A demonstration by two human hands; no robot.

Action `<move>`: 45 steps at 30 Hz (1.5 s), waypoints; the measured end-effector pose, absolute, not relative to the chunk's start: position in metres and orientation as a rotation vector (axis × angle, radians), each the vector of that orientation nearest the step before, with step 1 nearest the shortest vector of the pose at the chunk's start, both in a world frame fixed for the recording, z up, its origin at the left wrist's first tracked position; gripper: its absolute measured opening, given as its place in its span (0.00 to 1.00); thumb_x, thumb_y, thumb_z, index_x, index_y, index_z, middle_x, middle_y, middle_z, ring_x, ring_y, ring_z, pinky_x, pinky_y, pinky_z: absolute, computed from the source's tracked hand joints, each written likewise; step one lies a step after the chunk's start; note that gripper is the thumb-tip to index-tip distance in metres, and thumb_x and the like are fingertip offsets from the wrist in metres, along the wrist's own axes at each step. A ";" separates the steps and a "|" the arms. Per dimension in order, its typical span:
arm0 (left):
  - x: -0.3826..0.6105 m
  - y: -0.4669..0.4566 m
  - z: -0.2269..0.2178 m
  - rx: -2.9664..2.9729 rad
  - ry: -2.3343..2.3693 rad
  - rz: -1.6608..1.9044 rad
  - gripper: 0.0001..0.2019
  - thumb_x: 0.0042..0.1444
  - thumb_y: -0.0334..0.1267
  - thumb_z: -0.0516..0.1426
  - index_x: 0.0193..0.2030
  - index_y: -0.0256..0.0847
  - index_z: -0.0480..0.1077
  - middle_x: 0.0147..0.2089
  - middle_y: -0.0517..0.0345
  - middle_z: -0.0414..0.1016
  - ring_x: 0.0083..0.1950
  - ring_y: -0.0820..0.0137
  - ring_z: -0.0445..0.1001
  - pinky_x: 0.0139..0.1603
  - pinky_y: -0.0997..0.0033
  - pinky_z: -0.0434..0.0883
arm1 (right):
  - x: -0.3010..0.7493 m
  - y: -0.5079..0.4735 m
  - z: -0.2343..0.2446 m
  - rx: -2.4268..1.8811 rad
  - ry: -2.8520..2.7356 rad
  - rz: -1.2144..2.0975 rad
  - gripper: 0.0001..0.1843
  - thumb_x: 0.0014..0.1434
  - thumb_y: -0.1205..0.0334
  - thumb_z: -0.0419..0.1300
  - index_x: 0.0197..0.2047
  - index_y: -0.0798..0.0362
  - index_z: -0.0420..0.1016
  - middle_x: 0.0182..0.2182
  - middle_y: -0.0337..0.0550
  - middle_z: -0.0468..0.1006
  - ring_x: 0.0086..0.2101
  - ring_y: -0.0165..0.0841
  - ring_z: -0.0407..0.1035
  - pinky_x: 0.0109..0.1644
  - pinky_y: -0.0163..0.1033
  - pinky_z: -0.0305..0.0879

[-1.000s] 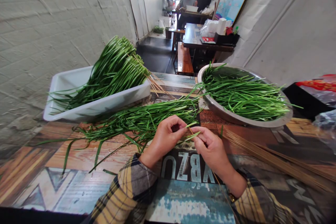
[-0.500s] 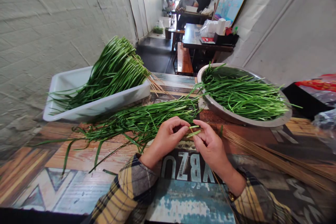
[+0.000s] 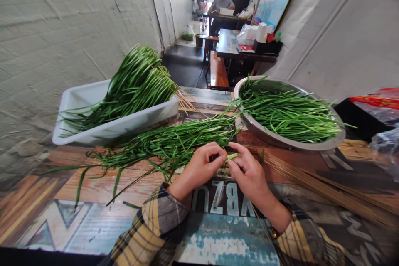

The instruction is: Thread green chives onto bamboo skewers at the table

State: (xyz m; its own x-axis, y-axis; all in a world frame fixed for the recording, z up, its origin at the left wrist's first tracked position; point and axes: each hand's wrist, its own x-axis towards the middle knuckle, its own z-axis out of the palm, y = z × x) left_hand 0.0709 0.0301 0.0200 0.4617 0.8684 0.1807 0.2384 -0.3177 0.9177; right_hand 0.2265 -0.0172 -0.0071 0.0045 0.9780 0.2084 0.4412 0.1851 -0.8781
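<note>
Fingers [image 3: 215,149] of the left hand [image 3: 201,163] are pinching a skewer [image 3: 258,213] just beside a stem [image 3: 231,156] that the right hand [image 3: 252,173] is gripping, an off-centre push possibly risking a split.

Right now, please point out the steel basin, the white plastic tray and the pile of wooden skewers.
Steel basin [image 3: 311,146]: head view, front rim.
White plastic tray [image 3: 149,116]: head view, front wall.
Pile of wooden skewers [image 3: 311,181]: head view, middle.

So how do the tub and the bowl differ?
The tub is white and rectangular; the bowl is silvery and rounded. The tub's greens are bunched, with skewers sticking out; the bowl's greens lie loose. The tub stands left, the bowl right. Both hold greens on the same table.
</note>
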 end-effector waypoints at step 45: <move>0.062 0.058 0.009 2.694 1.845 0.694 0.08 0.59 0.33 0.54 0.31 0.41 0.73 0.40 0.51 0.74 0.43 0.59 0.67 0.39 0.61 0.61 | 0.225 -0.013 -0.014 -1.377 -1.547 0.905 0.11 0.61 0.56 0.54 0.29 0.52 0.67 0.16 0.32 0.65 0.16 0.26 0.59 0.21 0.31 0.55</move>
